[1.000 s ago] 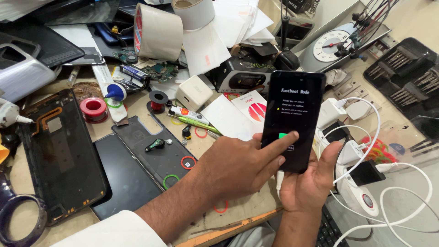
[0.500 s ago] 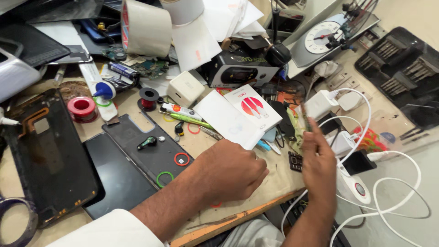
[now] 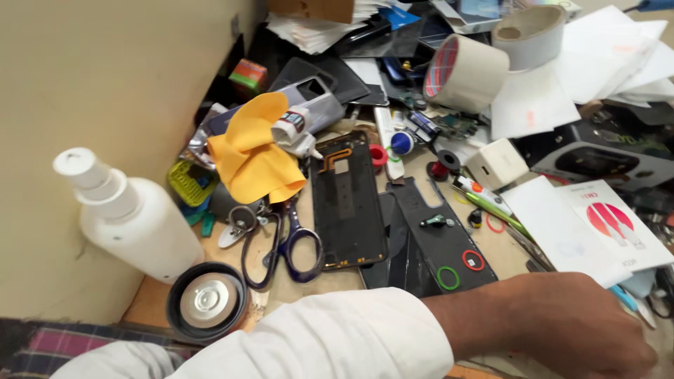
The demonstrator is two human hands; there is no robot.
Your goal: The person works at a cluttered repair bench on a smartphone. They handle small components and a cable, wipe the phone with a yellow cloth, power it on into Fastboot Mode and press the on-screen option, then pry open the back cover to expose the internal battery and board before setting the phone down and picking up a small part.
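View has swung left along the bench: white spray bottle (image 3: pixel 133 217), yellow cloth (image 3: pixel 253 154) and scissors (image 3: pixel 284 245), all left of the dark phone back cover (image 3: pixel 349 200), are now in frame. The black phone held up a second ago is gone from view, right hand too. Left hand (image 3: pixel 569 326) dropped to bench level, right of and below the back cover, fingers curled down, white sleeve (image 3: pixel 316 337) across the bottom.

One head-worn view looks steeply down and leftward, close over the cluttered worktop (image 3: pixel 309 284) where it meets the beige wall (image 3: pixel 105 77).
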